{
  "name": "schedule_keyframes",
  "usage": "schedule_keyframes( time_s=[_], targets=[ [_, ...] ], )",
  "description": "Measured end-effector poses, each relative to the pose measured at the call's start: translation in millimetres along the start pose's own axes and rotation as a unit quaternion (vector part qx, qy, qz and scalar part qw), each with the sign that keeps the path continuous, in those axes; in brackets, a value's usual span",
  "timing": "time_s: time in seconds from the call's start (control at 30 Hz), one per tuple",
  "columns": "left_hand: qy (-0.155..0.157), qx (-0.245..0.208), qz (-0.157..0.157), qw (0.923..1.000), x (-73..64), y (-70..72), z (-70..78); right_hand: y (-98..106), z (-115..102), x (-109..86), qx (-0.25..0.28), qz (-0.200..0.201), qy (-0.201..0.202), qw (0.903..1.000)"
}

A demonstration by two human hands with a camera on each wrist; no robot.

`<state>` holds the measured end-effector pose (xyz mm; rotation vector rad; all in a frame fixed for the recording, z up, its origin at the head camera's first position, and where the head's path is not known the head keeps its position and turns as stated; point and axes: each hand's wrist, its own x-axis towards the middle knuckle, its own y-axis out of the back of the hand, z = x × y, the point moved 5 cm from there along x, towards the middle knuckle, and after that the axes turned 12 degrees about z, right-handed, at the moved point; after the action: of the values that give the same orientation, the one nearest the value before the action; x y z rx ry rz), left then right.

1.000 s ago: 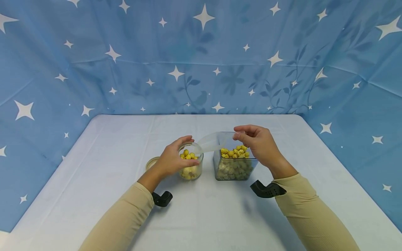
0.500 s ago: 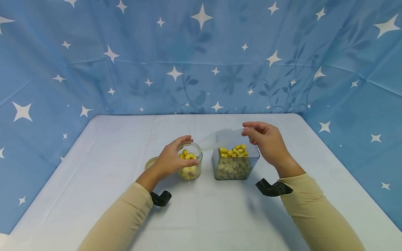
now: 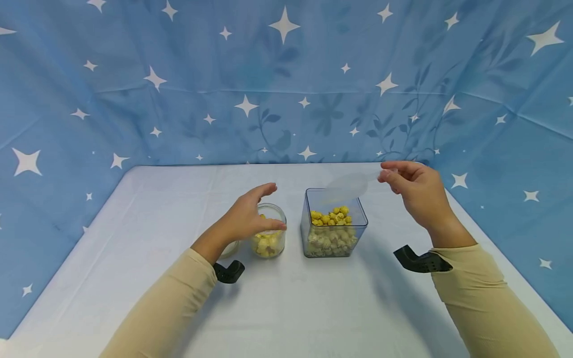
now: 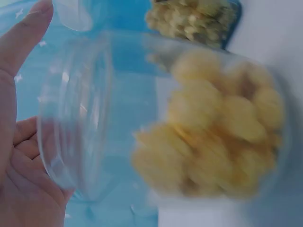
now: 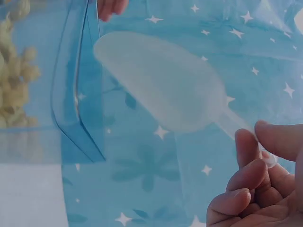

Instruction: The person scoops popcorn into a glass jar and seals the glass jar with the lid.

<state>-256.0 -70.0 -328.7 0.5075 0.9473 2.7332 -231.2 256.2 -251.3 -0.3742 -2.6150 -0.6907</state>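
Note:
A clear glass jar (image 3: 267, 243) with yellow popcorn in its lower part stands upright on the table. My left hand (image 3: 245, 214) is spread beside and above the jar's rim, its thumb and fingers straight and wide apart, not gripping the glass. In the left wrist view the jar (image 4: 189, 123) fills the middle, blurred. My right hand (image 3: 416, 194) pinches the handle of a translucent scoop (image 5: 165, 85) between thumb and fingers. The scoop's bowl looks bare and hangs over the right rear of a clear square container (image 3: 331, 243) part filled with popcorn (image 3: 333, 217).
A round jar lid (image 3: 230, 250) lies on the table left of the jar, partly hidden by my left wrist. The white-covered table (image 3: 277, 308) reaches back to a blue star-patterned curtain (image 3: 286, 74).
The scoop has swung right and up, away from the jar and over the container, with my right hand. My left hand has let go of the jar and risen slightly.

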Motion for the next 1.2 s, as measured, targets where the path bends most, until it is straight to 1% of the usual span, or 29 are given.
schedule_keyframes(
  time_s=[0.13,0.27,0.37,0.5,0.7,0.87,1.03,1.2],
  targets=[
    [-0.015,-0.001,-0.010,0.9998,10.4,-4.7,16.2,3.7,-7.4,0.0,-0.066,0.002,0.032,0.9973],
    [-0.033,-0.001,-0.024,0.9992,19.6,-15.4,31.3,2.0,-17.1,-0.2,-0.131,-0.005,0.078,0.9884],
    [-0.036,0.003,-0.034,0.9987,24.4,-25.3,37.2,-2.1,-23.5,0.0,-0.162,-0.018,0.101,0.9815],
    [-0.032,0.004,-0.044,0.9985,28.2,-37.0,39.9,-8.8,-29.5,0.4,-0.181,-0.040,0.117,0.9756],
    [-0.035,-0.001,-0.053,0.9980,29.5,-46.3,41.1,-16.2,-38.2,-1.1,-0.207,-0.062,0.152,0.9646],
    [-0.033,0.001,-0.053,0.9980,28.5,-47.2,39.9,-25.3,-45.0,-1.0,-0.231,-0.090,0.164,0.9549],
    [-0.030,0.005,-0.054,0.9980,27.7,-47.0,39.3,-34.9,-52.0,-2.9,-0.250,-0.106,0.203,0.9409],
    [-0.025,0.000,-0.055,0.9982,27.7,-47.1,39.1,-47.0,-57.7,-8.5,-0.272,-0.115,0.197,0.9347]
  ],
)
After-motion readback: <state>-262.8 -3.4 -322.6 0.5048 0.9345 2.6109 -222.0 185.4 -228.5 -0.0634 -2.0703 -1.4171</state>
